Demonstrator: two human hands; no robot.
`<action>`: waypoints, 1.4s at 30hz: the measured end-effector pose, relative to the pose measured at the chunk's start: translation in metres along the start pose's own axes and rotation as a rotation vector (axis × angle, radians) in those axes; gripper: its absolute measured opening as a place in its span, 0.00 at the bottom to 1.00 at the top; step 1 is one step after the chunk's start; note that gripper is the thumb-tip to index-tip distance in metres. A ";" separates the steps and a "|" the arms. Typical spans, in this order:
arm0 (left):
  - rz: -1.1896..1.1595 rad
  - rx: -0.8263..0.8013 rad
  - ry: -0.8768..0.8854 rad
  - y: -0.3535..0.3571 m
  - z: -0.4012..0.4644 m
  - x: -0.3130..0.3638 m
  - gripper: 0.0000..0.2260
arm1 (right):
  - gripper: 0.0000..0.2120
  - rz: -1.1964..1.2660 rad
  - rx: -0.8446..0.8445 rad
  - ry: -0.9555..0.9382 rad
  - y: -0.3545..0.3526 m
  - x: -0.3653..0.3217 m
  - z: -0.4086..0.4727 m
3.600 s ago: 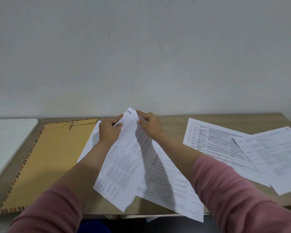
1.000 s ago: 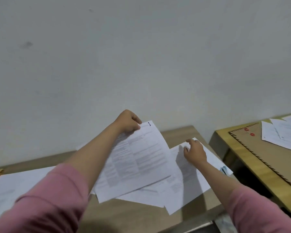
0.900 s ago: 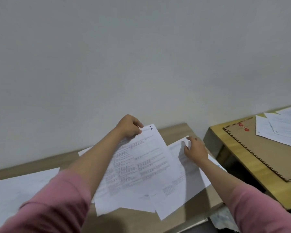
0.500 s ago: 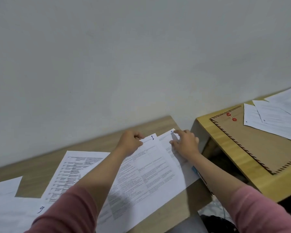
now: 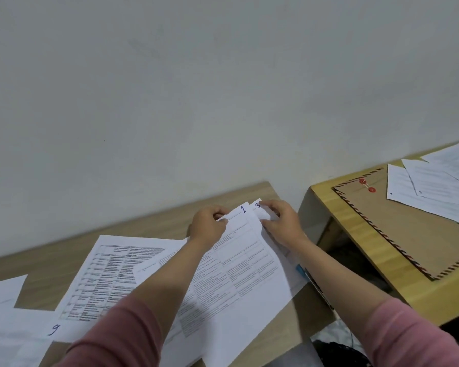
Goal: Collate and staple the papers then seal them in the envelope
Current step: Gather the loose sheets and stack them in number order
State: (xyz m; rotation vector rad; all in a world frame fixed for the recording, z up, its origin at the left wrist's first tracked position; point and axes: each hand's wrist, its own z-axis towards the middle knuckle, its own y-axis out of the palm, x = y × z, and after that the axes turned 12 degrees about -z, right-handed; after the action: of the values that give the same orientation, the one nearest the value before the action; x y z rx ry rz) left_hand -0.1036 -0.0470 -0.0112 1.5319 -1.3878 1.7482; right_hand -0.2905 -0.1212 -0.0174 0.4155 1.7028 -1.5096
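A printed sheet numbered 1 (image 5: 239,271) lies on top of a small pile near the right end of the wooden table (image 5: 154,223). My left hand (image 5: 207,226) pinches its top edge. Beside it my right hand (image 5: 281,226) grips the top corner of the sheet numbered 3 (image 5: 261,210), which sits just under and to the right of sheet 1. A table-filled sheet numbered 9 (image 5: 112,276) lies to the left, partly under my left arm. On a second table at the right lies a brown envelope (image 5: 408,234) with red string buttons.
More white sheets (image 5: 435,186) overlap the far end of the envelope on the yellow side table (image 5: 326,202). Another sheet (image 5: 0,290) lies at the left edge. A gap with dark clutter separates the two tables. A plain wall stands close behind.
My view has swung right, away from the first envelope. My right hand moved from a sheet at the right to the corner of sheet 3, drawn up beside sheet 1, which stays in my left hand.
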 end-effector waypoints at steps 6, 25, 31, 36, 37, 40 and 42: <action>-0.048 0.049 0.008 0.003 -0.001 0.007 0.12 | 0.21 0.216 0.007 0.058 0.002 -0.002 0.001; -0.193 0.120 0.052 -0.003 0.003 0.040 0.08 | 0.23 0.259 0.075 -0.038 0.006 -0.023 0.006; -0.183 0.118 0.062 -0.007 0.000 0.045 0.08 | 0.17 0.267 0.106 -0.030 0.011 -0.026 0.002; -0.180 0.080 0.081 -0.011 0.000 0.048 0.09 | 0.04 0.316 0.132 0.000 0.009 -0.032 0.005; -0.176 0.066 0.093 -0.013 0.000 0.049 0.09 | 0.03 0.320 0.138 0.004 0.009 -0.032 0.006; -0.144 0.000 0.116 -0.019 -0.003 0.049 0.09 | 0.04 0.336 0.145 0.013 0.009 -0.032 0.008; -0.108 -0.032 0.132 -0.023 -0.004 0.049 0.08 | 0.05 0.345 0.151 0.016 0.010 -0.033 0.009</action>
State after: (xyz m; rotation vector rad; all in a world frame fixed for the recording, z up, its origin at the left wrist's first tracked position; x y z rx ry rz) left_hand -0.1009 -0.0477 0.0429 1.4206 -1.2390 1.7202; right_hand -0.2602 -0.1189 0.0006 0.7612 1.4441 -1.3832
